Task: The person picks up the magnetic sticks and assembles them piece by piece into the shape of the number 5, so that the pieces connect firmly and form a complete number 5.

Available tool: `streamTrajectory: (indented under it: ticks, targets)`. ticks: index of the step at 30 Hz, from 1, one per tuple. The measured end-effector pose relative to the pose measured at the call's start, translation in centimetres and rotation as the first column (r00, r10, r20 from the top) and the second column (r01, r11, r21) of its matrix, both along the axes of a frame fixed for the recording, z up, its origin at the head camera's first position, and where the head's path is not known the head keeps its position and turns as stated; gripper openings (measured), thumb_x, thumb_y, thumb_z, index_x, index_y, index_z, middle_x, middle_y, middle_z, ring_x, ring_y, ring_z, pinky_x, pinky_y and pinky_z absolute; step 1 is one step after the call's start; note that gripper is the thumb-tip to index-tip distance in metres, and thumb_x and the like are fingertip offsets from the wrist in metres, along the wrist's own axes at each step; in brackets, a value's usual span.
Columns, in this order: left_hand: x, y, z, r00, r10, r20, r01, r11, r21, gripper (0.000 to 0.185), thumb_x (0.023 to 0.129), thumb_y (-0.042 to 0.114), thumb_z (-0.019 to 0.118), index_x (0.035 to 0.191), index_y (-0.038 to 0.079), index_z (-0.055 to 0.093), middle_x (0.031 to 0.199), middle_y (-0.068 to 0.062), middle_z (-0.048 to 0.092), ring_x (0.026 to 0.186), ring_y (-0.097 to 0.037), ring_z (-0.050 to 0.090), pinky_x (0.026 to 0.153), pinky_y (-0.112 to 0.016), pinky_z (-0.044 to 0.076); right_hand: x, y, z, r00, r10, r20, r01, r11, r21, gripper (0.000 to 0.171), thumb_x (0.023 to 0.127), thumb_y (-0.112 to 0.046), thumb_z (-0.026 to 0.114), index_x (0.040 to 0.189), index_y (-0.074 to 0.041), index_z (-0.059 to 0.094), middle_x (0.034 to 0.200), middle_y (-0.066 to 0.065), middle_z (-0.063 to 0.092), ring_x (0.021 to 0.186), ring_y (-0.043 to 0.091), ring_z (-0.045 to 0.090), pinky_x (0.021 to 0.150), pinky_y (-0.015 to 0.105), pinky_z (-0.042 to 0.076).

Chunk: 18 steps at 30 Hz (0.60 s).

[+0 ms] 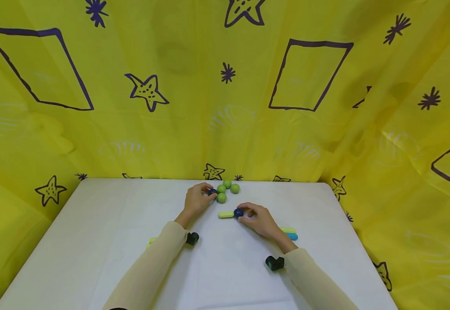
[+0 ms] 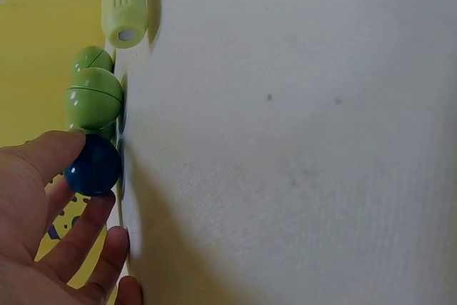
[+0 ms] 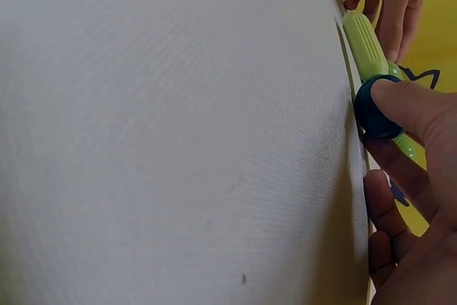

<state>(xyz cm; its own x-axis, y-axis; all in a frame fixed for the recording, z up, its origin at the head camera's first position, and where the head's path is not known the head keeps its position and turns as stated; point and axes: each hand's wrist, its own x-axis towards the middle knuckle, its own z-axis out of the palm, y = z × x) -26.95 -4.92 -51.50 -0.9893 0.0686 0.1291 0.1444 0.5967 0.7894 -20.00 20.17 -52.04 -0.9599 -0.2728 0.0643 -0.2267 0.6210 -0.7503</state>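
Near the table's far edge my left hand (image 1: pixel 197 199) pinches a dark blue ball (image 2: pixel 93 166) between thumb and fingers. Right beside that ball sits a cluster of several green balls (image 1: pixel 221 197), each with a seam line in the left wrist view. Closer to me and to the right, my right hand (image 1: pixel 260 220) grips a second dark blue ball (image 3: pixel 376 107) between thumb and fingers. A ribbed light-green rod (image 1: pixel 226 214) points left from this ball, its end touching it. The rod's free end shows a small silvery disc in the left wrist view.
A light-green rod (image 1: pixel 288 230) and a blue rod (image 1: pixel 291 236) lie together beyond my right wrist. Another light-green piece (image 1: pixel 152 240) peeks out by my left sleeve. Yellow patterned cloth (image 1: pixel 186 129) hangs behind the white table (image 1: pixel 225 275).
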Motion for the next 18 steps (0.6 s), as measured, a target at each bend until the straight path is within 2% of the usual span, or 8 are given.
streamTrajectory:
  ticks: [9,14,18]
  targets:
    - [0.04,-0.11,0.22,0.999,0.0,0.033,-0.001,1.0,0.009,0.027,0.089,0.019,0.082,0.111,0.005,0.075,0.102,-0.011,0.072,0.089,-0.023,0.059,0.079,-0.037,0.048,0.01,-0.05,0.22,1.0,0.0,0.008,0.0,1.0,0.005,0.035,0.092,-0.02,0.079,0.126,-0.02,0.071,0.117,-0.004,0.07,0.092,0.015,0.056,0.085,0.035,0.047]
    - [-0.01,-0.29,0.15,0.999,-0.017,0.043,0.016,1.0,0.022,0.027,0.089,0.018,0.081,0.112,0.005,0.074,0.1,-0.011,0.07,0.089,-0.024,0.058,0.08,-0.037,0.048,0.01,-0.15,0.25,1.0,-0.004,0.004,0.003,1.0,0.013,0.034,0.092,-0.02,0.079,0.125,-0.02,0.071,0.117,-0.004,0.071,0.092,0.014,0.057,0.085,0.035,0.048]
    - [-0.02,-0.63,-0.07,0.998,-0.042,0.045,0.04,0.999,0.034,0.027,0.089,0.016,0.081,0.113,0.005,0.074,0.104,-0.011,0.071,0.091,-0.024,0.058,0.083,-0.038,0.049,0.03,-0.15,0.24,1.0,-0.003,0.009,0.003,1.0,0.014,0.034,0.092,-0.02,0.079,0.126,-0.02,0.07,0.118,-0.004,0.071,0.092,0.014,0.057,0.085,0.034,0.048]
